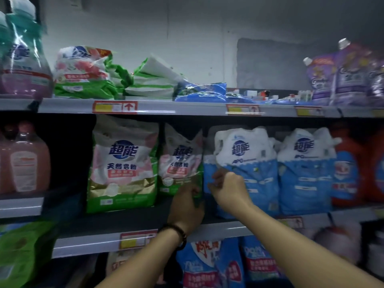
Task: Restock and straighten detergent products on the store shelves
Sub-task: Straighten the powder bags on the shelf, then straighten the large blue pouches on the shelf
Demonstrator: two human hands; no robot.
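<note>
On the middle shelf (145, 223) stand two green-and-pink detergent powder bags. The larger one (122, 163) is upright at the front. The smaller one (180, 161) sits further back and leans. My left hand (187, 202) grips the lower right corner of the smaller green bag. My right hand (228, 186) pinches the left edge of a blue-and-white detergent bag (245, 163) beside it. A second blue-and-white bag (305, 169) stands to its right.
Red bottles (349, 173) stand at the right end, pink bottles (27, 161) at the left. The top shelf (187, 109) holds slumped green bags (87, 75), a flat blue bag (201, 92) and purple pouches (342, 77). Blue bags (228, 265) fill the shelf below.
</note>
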